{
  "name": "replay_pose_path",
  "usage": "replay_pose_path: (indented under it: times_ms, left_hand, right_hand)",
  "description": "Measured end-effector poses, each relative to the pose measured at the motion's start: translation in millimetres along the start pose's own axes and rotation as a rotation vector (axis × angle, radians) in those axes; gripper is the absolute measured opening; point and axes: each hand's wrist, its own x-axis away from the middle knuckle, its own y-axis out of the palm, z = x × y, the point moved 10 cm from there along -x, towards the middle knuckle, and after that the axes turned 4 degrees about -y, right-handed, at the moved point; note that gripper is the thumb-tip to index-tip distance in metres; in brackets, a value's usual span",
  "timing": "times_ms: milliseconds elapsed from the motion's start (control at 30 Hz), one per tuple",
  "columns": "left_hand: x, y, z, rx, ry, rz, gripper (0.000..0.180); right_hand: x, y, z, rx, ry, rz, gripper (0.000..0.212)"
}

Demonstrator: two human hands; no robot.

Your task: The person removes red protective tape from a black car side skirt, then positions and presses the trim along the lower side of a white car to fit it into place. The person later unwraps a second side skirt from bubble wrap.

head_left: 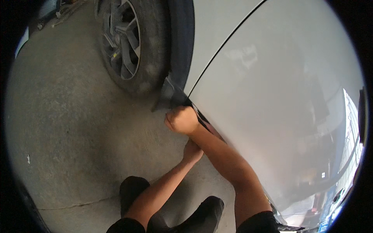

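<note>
My right hand (182,119) is closed in a fist at the lower edge of the car's pale body panel (248,97), just behind the black mud flap (169,93). Whatever its fingers grip, if anything, is hidden. Below it, my left hand (193,152) reaches toward the same sill, its fingers covered by my right forearm. Dark sill trim (200,115) shows beside my right wrist, with a reddish strip (213,131) along it. A thin dark panel gap (221,46) runs up from the mud flap.
The car's wheel (124,39), with its grey spoked rim and black tyre, stands at the upper left under a dark arch trim (182,42). Stained concrete floor (70,116) spreads to the left, with a crack near my knees (134,186). Some objects (58,15) lie at the far left.
</note>
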Motion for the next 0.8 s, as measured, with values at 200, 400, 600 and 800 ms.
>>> replay_pose_path:
  times_ms: [200, 400, 600, 800]
  left_hand:
    - [-3, 11, 9, 0.109, 0.098, -0.084, 0.047]
    - [9, 9, 7, 0.518, -0.196, -0.045, 0.039]
    - [1, 10, -5, 0.214, -0.021, -0.112, 0.03]
    - [13, 11, 17, 0.247, -0.089, -0.233, 0.023]
  right_hand:
    - [-1, -1, 3, -0.033, 0.04, 0.007, 0.016]
    - [-33, -61, -133, -0.419, -0.184, 0.215, 0.016]
    - [3, 11, -54, -0.112, -0.011, -0.272, 0.02]
    - [16, 11, -2, 0.022, 0.039, -0.053, 0.022]
